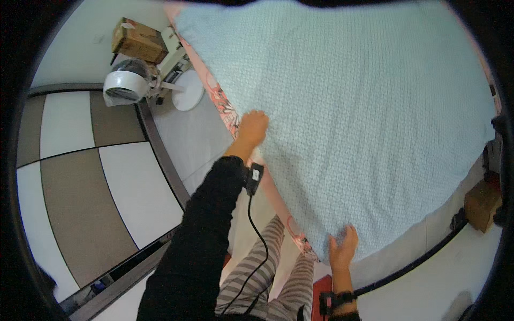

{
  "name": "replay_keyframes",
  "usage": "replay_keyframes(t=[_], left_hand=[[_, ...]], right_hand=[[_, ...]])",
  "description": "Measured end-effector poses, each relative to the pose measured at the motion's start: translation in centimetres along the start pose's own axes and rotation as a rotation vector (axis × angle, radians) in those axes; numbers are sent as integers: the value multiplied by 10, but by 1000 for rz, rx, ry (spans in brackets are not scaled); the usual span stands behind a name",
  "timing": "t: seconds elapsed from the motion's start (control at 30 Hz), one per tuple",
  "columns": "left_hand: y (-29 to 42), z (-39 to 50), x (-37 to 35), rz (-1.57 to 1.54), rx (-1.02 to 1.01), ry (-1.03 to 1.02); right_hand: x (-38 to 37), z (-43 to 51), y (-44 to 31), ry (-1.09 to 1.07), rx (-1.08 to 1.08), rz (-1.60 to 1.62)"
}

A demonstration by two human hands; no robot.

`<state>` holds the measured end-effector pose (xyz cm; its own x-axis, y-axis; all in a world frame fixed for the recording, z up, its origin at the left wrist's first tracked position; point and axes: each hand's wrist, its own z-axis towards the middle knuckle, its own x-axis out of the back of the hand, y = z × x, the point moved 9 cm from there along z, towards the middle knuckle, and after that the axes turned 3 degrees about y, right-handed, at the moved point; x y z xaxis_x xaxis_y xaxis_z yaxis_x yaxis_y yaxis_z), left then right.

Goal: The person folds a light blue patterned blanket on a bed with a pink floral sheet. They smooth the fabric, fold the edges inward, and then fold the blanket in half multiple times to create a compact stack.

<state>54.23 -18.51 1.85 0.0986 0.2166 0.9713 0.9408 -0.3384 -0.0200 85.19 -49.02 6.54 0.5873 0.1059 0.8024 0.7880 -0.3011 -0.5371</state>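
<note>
A light blue textured bed cover (345, 112) lies over a bed. Below its left edge shows a strip of pink printed fabric (219, 100). My left hand (253, 125) is at that edge, its fingers curled onto the blue cover and the knuckles up. Near the cover's lower corner, my right hand (344, 246) touches the cloth with thumb and fingers apart. Soft creases run through the cover between and beyond my hands. A black device with a cable (254, 178) is strapped at my left wrist, and a black band (339, 299) circles my right wrist.
Left of me stands a wardrobe with white and brown sliding panels (74, 204). A plastic-wrapped white appliance (126, 86), a round white base (188, 91) and a cardboard box (138, 40) are by the wall. Another brown box (482, 204) sits at the right.
</note>
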Motion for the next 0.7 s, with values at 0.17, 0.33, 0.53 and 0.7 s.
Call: replay_keyframes(t=[0.17,0.33,0.53,0.7], left_hand=[[-17,-7,17,-136,-75,233],[-114,-21,0,-528,761,362],[-165,-80,-82,-1217,1235,119],[-125,-74,-94,-2348,1047,290]], right_hand=[[-61,86,-83,-88,132,-75],[-58,92,-91,-77,43,88],[-74,60,-124,-346,340,105],[-32,86,-59,23,-128,220]])
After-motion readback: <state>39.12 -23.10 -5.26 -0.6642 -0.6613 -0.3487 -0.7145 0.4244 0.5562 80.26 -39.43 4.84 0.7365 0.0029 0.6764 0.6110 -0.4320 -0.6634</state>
